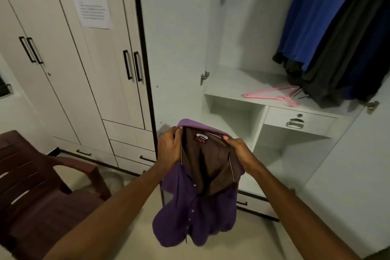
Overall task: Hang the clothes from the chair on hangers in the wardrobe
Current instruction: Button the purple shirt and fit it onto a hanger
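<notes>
A purple button-up shirt [194, 207] hangs in the air in front of the open wardrobe, its collar spread so the brown inner lining and a red label show. My left hand [169, 149] grips the collar's left side and my right hand [240, 152] grips its right side. Pink hangers [274, 95] lie on the white wardrobe shelf [232, 86] beyond my hands. The brown plastic chair [42, 186] stands at the lower left, its seat bare where visible.
Blue and dark garments [329, 38] hang at the upper right inside the wardrobe. A drawer with a metal handle [295, 123] sits under the shelf, beside an open cubby. Shut wardrobe doors with black handles [133, 65] and a taped paper sheet fill the left.
</notes>
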The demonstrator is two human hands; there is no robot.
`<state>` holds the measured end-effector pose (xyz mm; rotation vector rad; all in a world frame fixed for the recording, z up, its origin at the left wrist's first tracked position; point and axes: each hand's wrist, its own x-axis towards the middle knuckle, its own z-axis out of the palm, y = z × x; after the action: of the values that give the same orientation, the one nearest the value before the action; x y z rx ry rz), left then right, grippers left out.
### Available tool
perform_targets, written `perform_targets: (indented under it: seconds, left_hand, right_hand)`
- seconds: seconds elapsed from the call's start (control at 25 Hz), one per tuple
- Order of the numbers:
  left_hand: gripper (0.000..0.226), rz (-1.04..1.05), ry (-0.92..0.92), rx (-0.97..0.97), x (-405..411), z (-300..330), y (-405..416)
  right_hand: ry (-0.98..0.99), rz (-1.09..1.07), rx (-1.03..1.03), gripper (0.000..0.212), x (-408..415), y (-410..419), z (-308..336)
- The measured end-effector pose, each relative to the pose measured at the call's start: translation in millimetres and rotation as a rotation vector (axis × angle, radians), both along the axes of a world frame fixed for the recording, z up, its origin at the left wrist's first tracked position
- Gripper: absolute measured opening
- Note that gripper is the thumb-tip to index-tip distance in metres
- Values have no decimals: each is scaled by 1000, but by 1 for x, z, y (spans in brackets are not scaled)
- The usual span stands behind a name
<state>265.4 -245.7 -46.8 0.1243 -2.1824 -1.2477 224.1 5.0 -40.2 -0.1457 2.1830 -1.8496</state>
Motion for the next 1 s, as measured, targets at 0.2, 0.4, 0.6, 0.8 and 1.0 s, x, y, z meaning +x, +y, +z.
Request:
perform_targets:
  seconds: [0.2, 0.4, 0.6, 0.8, 1.0]
  left_hand:
    - [55, 56, -142, 131, -36, 27, 68]
    - [52, 101, -44, 147, -91, 69, 111]
    - [37, 36, 60, 316, -159, 102, 143]
    - [35, -19, 193, 380, -240, 115, 162]
    - [32, -55, 323, 357, -318, 148, 175]
  right_hand:
    - [251, -78, 47, 37, -18, 58, 32]
    - [362, -40, 42, 7, -58, 102, 72]
    - [281, -101, -137, 43, -121, 139, 105]
    - [248, -249, -158, 17, -196, 159, 124]
    - [381, -387, -178, 21, -272, 160, 168]
